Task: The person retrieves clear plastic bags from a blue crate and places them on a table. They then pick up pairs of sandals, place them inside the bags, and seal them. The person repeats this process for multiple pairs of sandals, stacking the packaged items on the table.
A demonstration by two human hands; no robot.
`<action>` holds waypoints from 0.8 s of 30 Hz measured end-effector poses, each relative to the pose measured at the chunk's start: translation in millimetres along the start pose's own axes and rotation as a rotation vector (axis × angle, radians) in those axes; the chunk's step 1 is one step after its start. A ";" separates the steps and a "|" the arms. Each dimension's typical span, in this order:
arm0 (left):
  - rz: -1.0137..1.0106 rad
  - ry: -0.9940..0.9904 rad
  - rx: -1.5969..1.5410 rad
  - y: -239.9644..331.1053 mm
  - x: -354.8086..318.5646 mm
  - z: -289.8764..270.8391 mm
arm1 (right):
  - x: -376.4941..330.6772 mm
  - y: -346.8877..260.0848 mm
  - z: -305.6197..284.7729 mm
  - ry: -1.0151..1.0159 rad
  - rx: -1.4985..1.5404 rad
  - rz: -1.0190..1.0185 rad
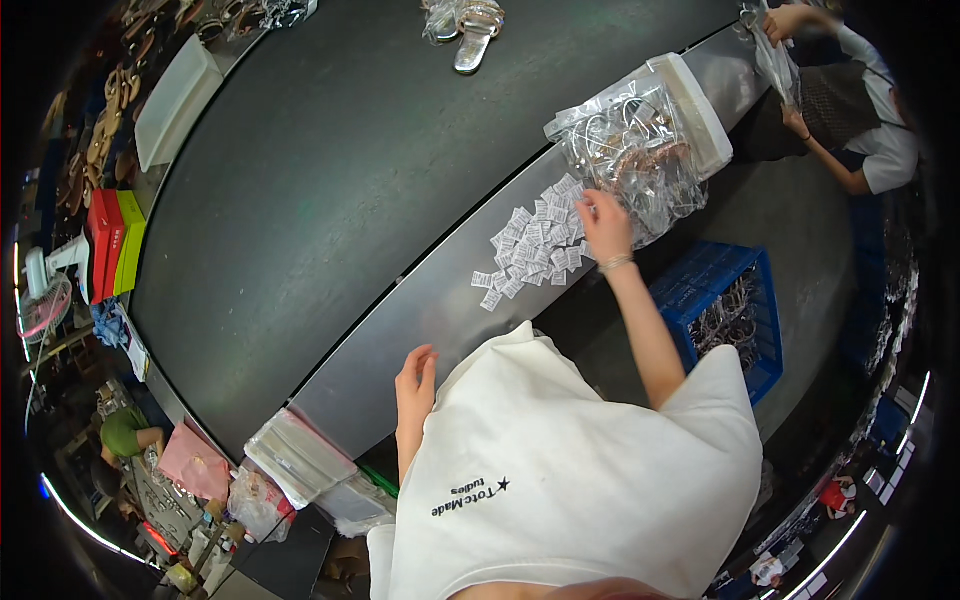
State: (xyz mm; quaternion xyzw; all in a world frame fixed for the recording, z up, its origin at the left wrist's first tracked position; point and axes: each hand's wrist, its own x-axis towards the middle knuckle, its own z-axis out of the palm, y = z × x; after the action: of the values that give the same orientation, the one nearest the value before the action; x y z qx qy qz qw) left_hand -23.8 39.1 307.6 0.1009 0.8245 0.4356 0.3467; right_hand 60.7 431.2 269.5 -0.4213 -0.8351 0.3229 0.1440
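Observation:
A loose pile of small white printed sachets [532, 240] lies on the metal strip of the table in front of me. My right hand [607, 228], with a bracelet at the wrist, hovers at the right side of the pile. Its fingers are bent and look apart, and I see nothing held in them. Just beyond it, clear plastic bags [640, 150] with sandals inside are heaped against a white tray [700, 110]. My left hand [415, 385] rests by the table's near edge, fingers stretched out, holding nothing.
A dark green belt [330, 210] runs alongside the metal strip, with silver sandals [475, 35] at its far end. Stacked clear bags [300, 455] lie at the lower left. A blue crate [725, 310] of bagged items stands at right. A co-worker [840, 110] handles plastic beyond.

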 end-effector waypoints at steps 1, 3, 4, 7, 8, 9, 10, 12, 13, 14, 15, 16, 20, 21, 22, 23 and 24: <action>0.016 -0.013 0.015 8.6 6.9 1.5 | 3.7 9.3 28.2 0.003 -0.027 0.015; 0.047 -0.024 0.038 19.4 19.2 3.3 | 16.9 19.4 63.7 0.094 -0.223 0.075; 0.031 -0.020 0.037 19.7 22.4 2.8 | 25.7 22.5 78.1 0.144 -0.316 0.100; -0.015 0.014 0.030 15.7 33.8 -9.3 | 32.8 38.9 92.2 0.108 -0.419 0.170; -0.041 0.037 0.014 12.9 35.0 -12.3 | 35.6 36.6 91.5 0.118 -0.410 0.174; -0.068 0.047 0.000 10.7 36.4 -15.5 | 33.0 35.9 89.5 0.129 -0.407 0.189; -0.090 0.061 -0.024 10.7 38.6 -17.3 | 32.7 32.7 87.7 0.151 -0.395 0.163; -0.139 0.070 -0.060 19.3 45.9 -23.6 | 27.3 17.4 77.8 0.109 -0.397 0.187; -0.159 0.073 -0.063 18.4 51.1 -27.2 | 32.3 4.4 70.5 0.048 -0.411 0.227; -0.179 0.073 -0.067 15.3 55.5 -29.0 | 46.8 -7.9 67.8 0.040 -0.247 0.227; -0.200 0.074 -0.073 13.6 62.1 -30.4 | 61.4 -22.6 67.1 0.030 -0.085 0.223; -0.217 0.076 -0.091 15.9 68.9 -32.0 | 72.7 -37.7 69.7 0.017 0.078 0.219; -0.214 0.035 -0.102 -4.6 104.4 -37.8 | 229.2 -89.2 133.2 0.120 0.256 -0.217; -0.208 0.038 -0.097 -5.1 112.8 -42.2 | 279.1 -79.1 163.9 0.102 0.240 -0.223; -0.204 0.046 -0.091 -4.9 119.9 -47.8 | 323.6 -83.8 195.3 0.169 0.192 -0.139; -0.201 0.056 -0.085 -5.3 125.8 -53.6 | 367.6 -87.7 217.8 0.096 0.227 0.014; -0.208 0.091 -0.125 -8.9 127.3 -58.9 | 409.1 -96.0 233.0 0.083 0.148 0.132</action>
State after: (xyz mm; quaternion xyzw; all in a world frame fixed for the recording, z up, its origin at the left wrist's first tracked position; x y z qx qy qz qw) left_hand -155.5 55.2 261.4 -0.0266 0.8167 0.4519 0.3578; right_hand -364.3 617.8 145.3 -0.4765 -0.7729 0.3746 0.1876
